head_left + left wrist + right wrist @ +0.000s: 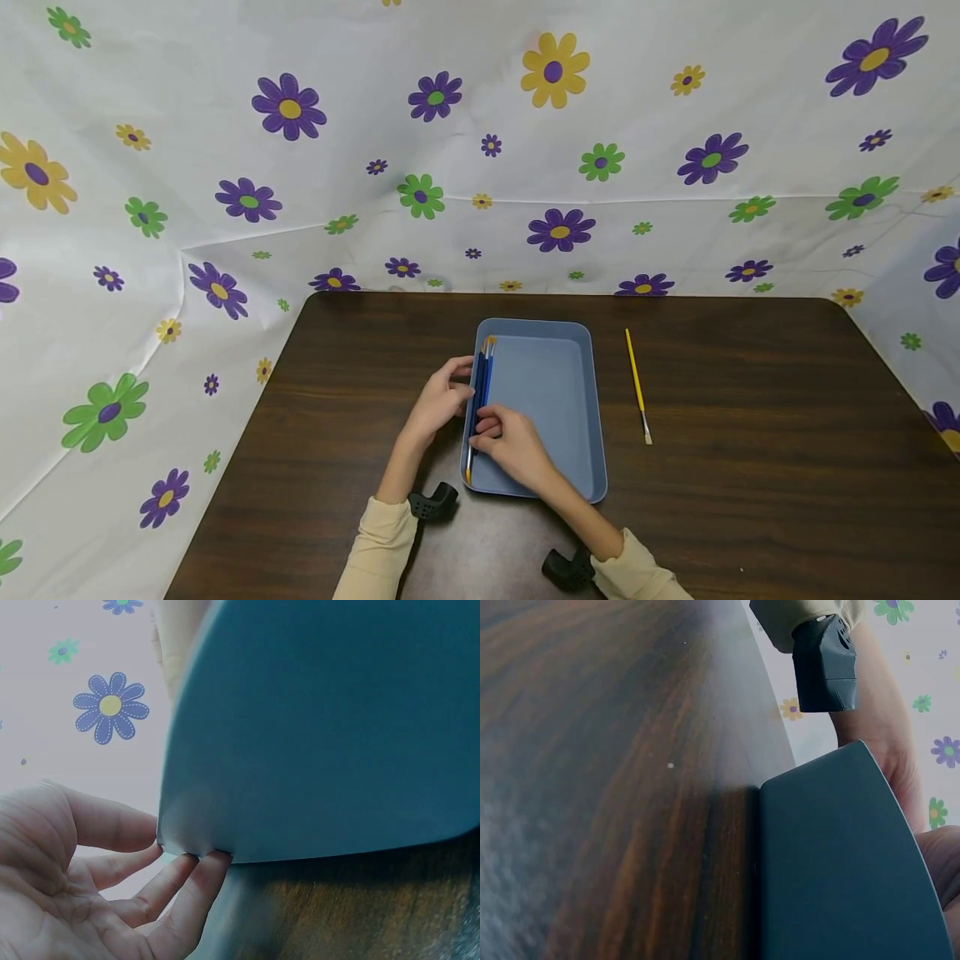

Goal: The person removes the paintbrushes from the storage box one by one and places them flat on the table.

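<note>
In the head view, several blue-handled paintbrushes (490, 367) lie lengthwise along the left side of a blue-grey tray (555, 400). Most bristle tips face the far end; one orange tip points to the near end. My left hand (441, 403) is at the tray's left rim, its loosely bent fingers reaching over the edge beside the handles. The left wrist view has those fingertips (216, 859) disappearing behind the rim. Over the tray's left part, my right hand (516, 446) pinches the near-pointing paintbrush (469, 462) between thumb and fingers. The right palm hides part of the tray floor.
A yellow paintbrush (636, 375) lies right of the tray on the dark wooden table (750, 433), bristles toward the near side. A flowered white cloth (487, 175) hangs behind the table's far edge. Black wrist devices (435, 502) sit at both sleeves.
</note>
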Demonstrator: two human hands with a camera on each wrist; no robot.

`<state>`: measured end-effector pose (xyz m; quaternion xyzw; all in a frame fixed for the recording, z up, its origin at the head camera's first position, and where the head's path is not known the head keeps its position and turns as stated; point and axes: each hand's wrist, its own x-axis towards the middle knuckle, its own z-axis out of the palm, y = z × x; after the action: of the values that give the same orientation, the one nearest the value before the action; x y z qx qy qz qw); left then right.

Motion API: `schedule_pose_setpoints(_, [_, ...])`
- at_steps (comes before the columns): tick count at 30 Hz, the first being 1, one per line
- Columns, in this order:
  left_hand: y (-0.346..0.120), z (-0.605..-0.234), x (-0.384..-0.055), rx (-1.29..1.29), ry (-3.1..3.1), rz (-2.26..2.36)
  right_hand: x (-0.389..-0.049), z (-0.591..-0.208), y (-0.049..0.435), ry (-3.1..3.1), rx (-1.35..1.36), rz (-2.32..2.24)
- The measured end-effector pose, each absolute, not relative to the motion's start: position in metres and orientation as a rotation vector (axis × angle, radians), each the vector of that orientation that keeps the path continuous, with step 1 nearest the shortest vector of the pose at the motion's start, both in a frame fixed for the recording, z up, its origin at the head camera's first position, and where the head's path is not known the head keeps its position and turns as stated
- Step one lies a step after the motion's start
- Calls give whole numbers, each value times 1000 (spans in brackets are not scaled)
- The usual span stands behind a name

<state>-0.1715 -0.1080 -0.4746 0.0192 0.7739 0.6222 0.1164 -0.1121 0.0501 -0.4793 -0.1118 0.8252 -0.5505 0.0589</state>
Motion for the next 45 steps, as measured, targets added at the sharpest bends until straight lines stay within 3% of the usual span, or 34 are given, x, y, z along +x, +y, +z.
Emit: schedule_pose_setpoints(45, [-108, -476, -171, 48, 2230, 1840, -113, -479, 44, 2426, -236, -1733])
